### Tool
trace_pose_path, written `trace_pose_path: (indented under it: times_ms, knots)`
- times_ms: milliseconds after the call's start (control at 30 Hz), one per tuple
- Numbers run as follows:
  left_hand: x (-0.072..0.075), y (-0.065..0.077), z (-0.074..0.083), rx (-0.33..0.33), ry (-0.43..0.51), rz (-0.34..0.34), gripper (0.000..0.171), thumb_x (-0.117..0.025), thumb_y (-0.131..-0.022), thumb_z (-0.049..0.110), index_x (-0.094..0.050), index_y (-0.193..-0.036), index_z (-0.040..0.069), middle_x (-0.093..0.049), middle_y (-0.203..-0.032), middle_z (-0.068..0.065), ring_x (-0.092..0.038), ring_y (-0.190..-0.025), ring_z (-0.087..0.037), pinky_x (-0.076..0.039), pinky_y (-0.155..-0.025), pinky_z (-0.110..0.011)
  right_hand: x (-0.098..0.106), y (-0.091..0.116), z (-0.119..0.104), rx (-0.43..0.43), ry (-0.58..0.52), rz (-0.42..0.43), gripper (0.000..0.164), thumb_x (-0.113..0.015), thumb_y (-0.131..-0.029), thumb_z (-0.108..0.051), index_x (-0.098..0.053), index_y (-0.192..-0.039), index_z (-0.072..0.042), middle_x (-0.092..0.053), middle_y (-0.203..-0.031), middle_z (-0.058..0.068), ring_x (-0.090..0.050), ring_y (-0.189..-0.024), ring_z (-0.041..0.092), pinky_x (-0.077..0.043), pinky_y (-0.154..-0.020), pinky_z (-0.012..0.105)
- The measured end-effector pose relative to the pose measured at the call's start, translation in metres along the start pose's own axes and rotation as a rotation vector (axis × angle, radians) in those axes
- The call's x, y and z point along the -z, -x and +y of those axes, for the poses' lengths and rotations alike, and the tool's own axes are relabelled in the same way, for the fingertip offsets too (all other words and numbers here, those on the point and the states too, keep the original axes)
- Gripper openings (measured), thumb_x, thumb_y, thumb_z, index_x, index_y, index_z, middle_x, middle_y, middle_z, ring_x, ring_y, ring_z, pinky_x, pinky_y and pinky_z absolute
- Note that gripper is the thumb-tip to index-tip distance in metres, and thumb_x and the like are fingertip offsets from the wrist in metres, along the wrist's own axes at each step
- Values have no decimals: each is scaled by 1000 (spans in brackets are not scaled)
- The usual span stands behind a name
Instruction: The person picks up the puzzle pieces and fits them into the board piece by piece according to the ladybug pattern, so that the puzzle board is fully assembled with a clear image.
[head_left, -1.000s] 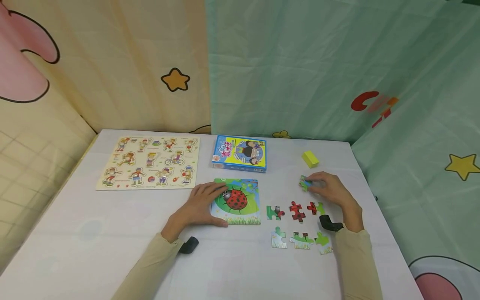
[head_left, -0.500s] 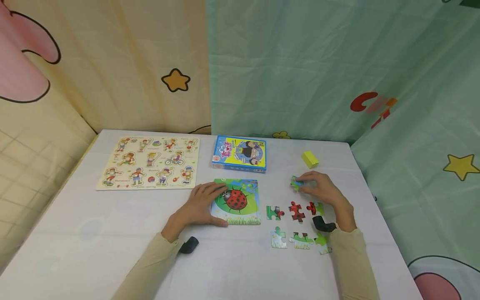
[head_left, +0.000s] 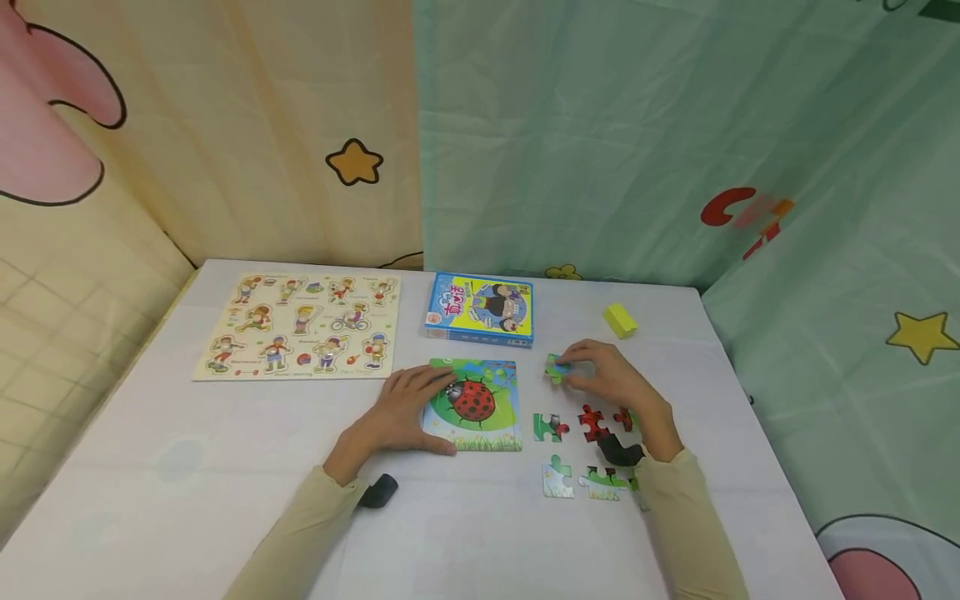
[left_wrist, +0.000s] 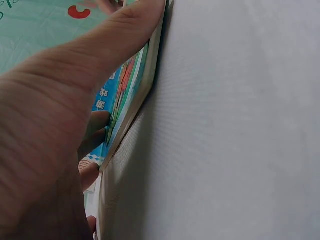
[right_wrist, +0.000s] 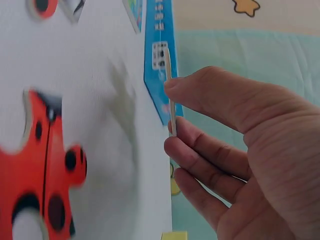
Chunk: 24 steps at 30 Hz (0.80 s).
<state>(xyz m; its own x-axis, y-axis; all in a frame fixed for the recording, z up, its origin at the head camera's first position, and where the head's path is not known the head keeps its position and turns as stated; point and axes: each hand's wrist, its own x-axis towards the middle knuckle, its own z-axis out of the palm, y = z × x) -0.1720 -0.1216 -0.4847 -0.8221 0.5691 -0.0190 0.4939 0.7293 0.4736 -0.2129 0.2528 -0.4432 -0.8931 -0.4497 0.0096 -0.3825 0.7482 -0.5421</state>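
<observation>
My left hand (head_left: 401, 412) rests across the left side of a square ladybug puzzle (head_left: 487, 404), its thumb along the near edge and fingers over the picture. From the left wrist view the puzzle (left_wrist: 147, 75) appears nearly edge-on beside the thumb. Thumb and fingers of my right hand (head_left: 615, 379) pinch a green and blue jigsaw piece (head_left: 553, 369), just right of the ladybug puzzle. Seen from the right wrist, that piece (right_wrist: 168, 62) is a thin pale edge held above the table. Below the hand lie a red piece (head_left: 591, 422) and a green-and-red piece (head_left: 547, 427).
More loose pieces, such as a pale grass one (head_left: 557, 479), lie at the front; the right sleeve partly covers some. Behind stand a blue and yellow box (head_left: 480, 308) and a yellow block (head_left: 620, 320). A sports-figure board (head_left: 300, 325) lies back left.
My right hand has moved left with the jigsaw piece, from below the yellow block to beside the ladybug puzzle. The left hand has stayed in place on the puzzle.
</observation>
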Motion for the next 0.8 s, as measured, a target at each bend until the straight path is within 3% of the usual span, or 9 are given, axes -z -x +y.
trace_pose_path:
  times_ms: [267,800]
  knots:
    - [0,1,1,6,5,-12,111,-80,-66,71,-38,-155,19,-31,-163,-1,-20,-151,-33,-14,-122,-60,-14,-17,-20,58,19,-60,29,-75,-88,-16,-75,-116,-10,-67,-121,8,-59,-116,27,-49,-103,50]
    - [0,1,1,8,-5,-13,110,-80,-67,70,-39,-155,19,-31,-163,-2,-21,-151,-33,-15,-121,-60,-36,-39,-50,197,81,-102,27,-74,-89,-13,-76,-114,-6,-68,-118,9,-60,-114,27,-48,-104,47]
